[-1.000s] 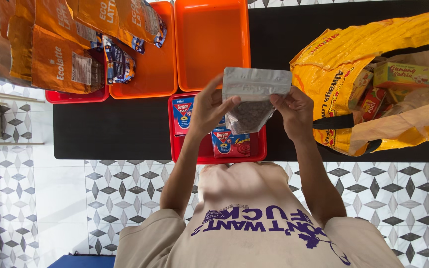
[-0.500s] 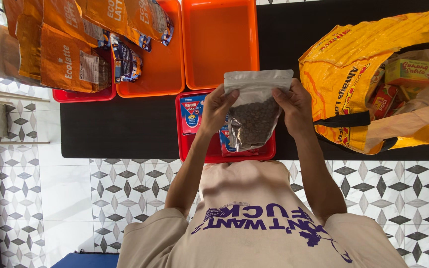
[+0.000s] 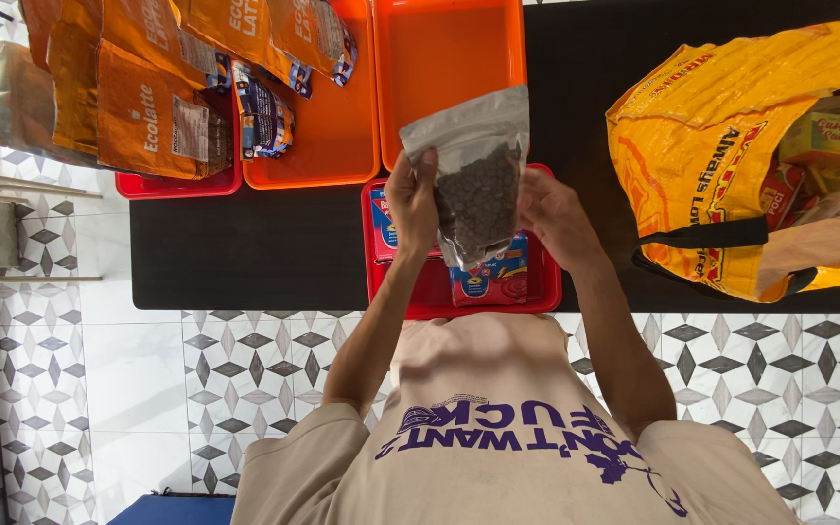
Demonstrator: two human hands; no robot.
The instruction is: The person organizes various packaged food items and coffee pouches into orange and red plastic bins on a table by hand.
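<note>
**Black table, a pouch held above the red tray**

Black tabletop [image 3: 245, 253] spreads under everything we see. At its right end a yellow bag [image 3: 702, 146] gapes, boxes showing inside, its mouth turned toward us. Two orange trays sit at the far edge: one bare [image 3: 449, 87], one [image 3: 318, 136] with orange packets, keeping kinds apart, we judge. Nearest us the red tray [image 3: 546, 292] holds flat boxes [image 3: 488, 282]. Above it we lift a silver pouch [image 3: 473, 185], its clear window showing dark pellets. Our left hand [image 3: 412, 204] pinches its left edge; our right hand [image 3: 556, 219] curls at its right side, contact unclear, likely steadying it.
</note>
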